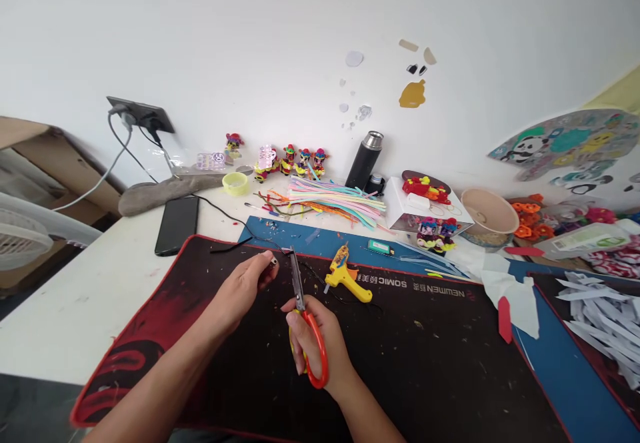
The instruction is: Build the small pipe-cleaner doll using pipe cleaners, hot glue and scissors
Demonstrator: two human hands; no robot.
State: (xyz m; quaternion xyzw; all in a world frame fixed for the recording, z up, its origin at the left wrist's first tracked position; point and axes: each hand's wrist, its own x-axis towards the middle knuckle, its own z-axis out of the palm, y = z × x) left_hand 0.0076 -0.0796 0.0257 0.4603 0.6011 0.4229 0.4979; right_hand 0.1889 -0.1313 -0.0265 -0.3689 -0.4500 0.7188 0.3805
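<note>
My right hand (320,343) grips a pair of scissors (313,346) with orange-red and yellow handles. The blades point away from me and look closed or nearly so. My left hand (245,286) is closed in a pinch left of the blades. A small pale bit shows at its fingertips, too small to name, and a short dark strand lies near the scissor tips. Right of the blades, a yellow hot glue gun (347,276) rests on the black desk mat (425,363), apart from both hands.
Behind the mat are pastel pipe cleaners (335,199), small figurines (303,161), a black thermos (365,161) and a white box (400,211). A phone (177,226) lies at left, its cable nearby. White paper strips (607,316) are heaped at right.
</note>
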